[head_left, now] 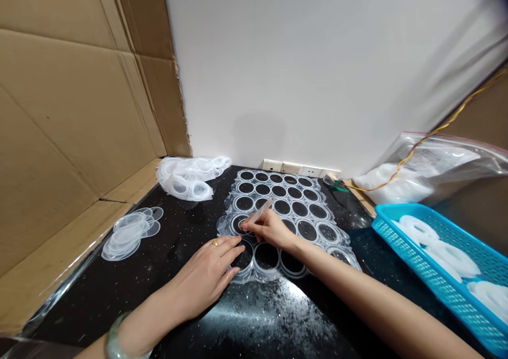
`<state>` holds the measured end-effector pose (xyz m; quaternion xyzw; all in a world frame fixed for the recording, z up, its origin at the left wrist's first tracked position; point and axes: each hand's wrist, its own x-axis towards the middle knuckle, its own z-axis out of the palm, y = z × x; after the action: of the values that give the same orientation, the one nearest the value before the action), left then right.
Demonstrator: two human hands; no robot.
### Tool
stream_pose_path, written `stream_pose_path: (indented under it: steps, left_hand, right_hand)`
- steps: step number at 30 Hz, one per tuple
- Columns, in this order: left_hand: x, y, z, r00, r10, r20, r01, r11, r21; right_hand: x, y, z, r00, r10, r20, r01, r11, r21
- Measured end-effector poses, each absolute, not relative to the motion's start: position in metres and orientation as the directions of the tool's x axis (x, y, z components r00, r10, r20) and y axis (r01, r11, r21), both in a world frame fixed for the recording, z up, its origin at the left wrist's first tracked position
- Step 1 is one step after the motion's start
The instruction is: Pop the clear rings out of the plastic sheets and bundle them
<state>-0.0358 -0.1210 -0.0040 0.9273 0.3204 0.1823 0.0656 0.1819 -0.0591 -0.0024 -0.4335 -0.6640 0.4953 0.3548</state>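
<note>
A clear plastic sheet (291, 192) punched with rows of round rings lies flat on the black stone counter (254, 316). My right hand (270, 229) is shut on a thin, pale, translucent stick (260, 212), whose tip touches the rim of a ring (240, 224) at the sheet's left side. My left hand (202, 277) rests flat and empty on the sheet's near left edge, its fingertips close to that ring. It wears a gold ring, and a pale green bangle (117, 343) sits on that wrist.
A stack of clear discs (129, 234) lies left of the sheet, and a heap of clear rings (190, 178) lies behind it. A blue plastic basket (436, 290) holds white rings at right. Beyond stand a zip bag (432, 168), a yellow wire (436, 131), cardboard (79, 136), and a wall socket strip (293, 167).
</note>
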Motion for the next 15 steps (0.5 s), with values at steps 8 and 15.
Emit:
stream_pose_path:
  steps: [8,15]
  left_hand:
    - [-0.0341,-0.1199,-0.0061,0.718,0.644,0.262,0.585,-0.764,0.273]
    - [-0.0329,-0.1206,-0.0034,0.722,0.648,0.244,0.592,-0.76,0.267]
  right_hand:
    - [0.1842,-0.0586,-0.0119,-0.351,0.934,0.067,0.162,0.131,-0.978]
    - [0.1853,-0.0587,-0.0127,-0.349,0.934,0.072,0.14,0.128,-0.982]
